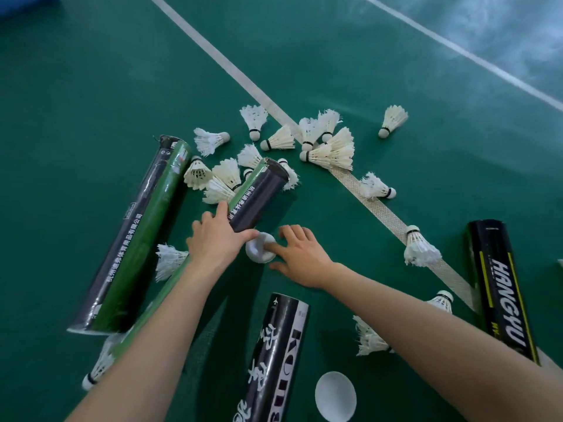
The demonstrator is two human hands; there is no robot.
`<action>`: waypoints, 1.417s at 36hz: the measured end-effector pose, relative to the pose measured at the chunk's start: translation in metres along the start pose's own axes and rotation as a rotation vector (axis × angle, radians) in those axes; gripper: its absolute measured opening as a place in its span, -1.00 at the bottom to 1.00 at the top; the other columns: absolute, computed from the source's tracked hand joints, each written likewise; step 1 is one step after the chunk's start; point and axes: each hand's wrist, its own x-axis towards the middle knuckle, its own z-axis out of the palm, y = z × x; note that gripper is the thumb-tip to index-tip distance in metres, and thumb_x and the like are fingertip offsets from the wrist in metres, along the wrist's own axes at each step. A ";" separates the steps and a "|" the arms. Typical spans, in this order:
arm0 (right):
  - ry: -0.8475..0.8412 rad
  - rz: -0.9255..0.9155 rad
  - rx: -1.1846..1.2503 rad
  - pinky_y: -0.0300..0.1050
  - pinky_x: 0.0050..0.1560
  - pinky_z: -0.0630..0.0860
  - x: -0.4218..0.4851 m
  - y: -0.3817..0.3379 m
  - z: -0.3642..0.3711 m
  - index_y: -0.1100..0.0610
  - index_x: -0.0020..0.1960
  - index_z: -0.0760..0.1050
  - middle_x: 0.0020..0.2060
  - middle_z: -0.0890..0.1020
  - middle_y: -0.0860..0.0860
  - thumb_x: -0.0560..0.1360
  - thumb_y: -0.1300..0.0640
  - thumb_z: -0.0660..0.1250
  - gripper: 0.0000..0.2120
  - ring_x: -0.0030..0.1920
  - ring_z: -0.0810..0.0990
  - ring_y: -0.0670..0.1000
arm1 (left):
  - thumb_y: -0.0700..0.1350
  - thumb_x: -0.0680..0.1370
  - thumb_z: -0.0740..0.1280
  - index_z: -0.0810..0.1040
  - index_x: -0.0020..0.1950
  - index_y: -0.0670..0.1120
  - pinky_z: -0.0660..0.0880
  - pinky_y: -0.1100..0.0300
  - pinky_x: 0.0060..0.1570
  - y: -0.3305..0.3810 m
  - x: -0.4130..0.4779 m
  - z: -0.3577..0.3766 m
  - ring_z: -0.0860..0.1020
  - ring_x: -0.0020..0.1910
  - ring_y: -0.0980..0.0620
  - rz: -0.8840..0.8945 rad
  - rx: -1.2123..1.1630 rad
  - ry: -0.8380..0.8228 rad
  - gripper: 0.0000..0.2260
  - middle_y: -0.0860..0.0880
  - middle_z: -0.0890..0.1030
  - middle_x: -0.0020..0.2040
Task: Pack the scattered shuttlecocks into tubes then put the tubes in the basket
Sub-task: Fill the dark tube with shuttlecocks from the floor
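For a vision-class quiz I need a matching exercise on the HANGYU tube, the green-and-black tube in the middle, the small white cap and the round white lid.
Things:
1. HANGYU tube
2. centre green-and-black tube
3. small white cap
4. round white lid

States:
A. touched by the right hand
B. lies near the bottom edge, beside the black-and-white tube
C. gripped by the left hand
D. lies at the far right, no hand on it

Pairs: 1-D, 2-C, 3-A, 4-B

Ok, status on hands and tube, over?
Left hand grips the green-black tube at its near end. Right hand touches the white cap there. Shuttlecocks lie loose around the far end.
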 end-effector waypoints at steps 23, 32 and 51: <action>-0.119 0.466 0.365 0.04 0.36 0.28 -0.087 0.084 -0.010 0.04 0.45 0.26 0.43 0.23 0.05 0.43 0.01 0.43 -0.35 0.43 0.14 0.13 | 0.31 0.38 0.39 0.16 0.49 0.06 0.39 -0.12 0.22 0.047 -0.030 0.028 0.33 0.32 -0.18 0.191 0.101 -0.156 -0.20 -0.12 0.39 0.33; 0.279 0.757 0.805 -0.14 0.05 0.40 -0.083 0.095 -0.035 0.00 0.28 0.38 0.13 0.30 0.06 0.42 0.02 0.42 -0.54 0.08 0.41 0.07 | 0.32 0.37 0.39 0.20 0.45 0.09 0.40 -0.04 0.17 0.057 -0.036 0.027 0.37 0.24 -0.14 0.258 0.086 -0.098 -0.24 -0.08 0.44 0.24; 0.645 0.561 1.513 0.06 0.46 0.23 -0.069 0.092 -0.082 -0.27 0.21 0.53 0.20 0.59 -0.18 0.43 -0.32 0.20 -0.60 0.32 0.44 -0.08 | 0.28 0.35 0.43 0.21 0.47 0.18 0.43 0.09 0.10 0.078 -0.053 0.019 0.46 0.13 0.01 0.419 -0.094 -0.045 -0.25 0.06 0.44 0.16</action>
